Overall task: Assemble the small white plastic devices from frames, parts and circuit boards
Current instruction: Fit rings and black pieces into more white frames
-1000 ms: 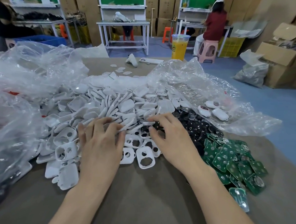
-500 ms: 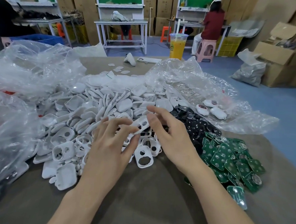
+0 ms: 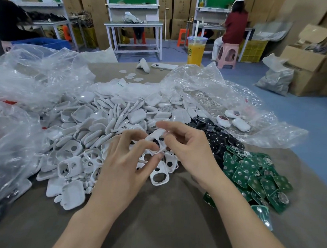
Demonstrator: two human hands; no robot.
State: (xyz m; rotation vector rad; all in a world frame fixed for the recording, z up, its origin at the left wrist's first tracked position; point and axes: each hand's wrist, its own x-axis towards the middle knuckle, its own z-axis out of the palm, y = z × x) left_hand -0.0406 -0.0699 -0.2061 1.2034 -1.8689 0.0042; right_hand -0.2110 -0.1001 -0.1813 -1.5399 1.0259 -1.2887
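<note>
Brown cloth covers the table under both forearms. On its near right lies a spill of green square circuit boards, and a loose white plastic frame with two cutouts rests flat just below the hands. Above it, the left hand and right hand share a tilted white oval-holed frame: the left thumb and forefinger pinch its lower end, the curled right thumb and forefinger pinch its upper end (the left fingers hide part of its near edge). Behind the hands spreads a heap of white plastic shells, with black round parts to its right. Crumpled clear plastic bags flank the heap. Farthest, at the table's edge, stands a clear cup of orange drink.
</note>
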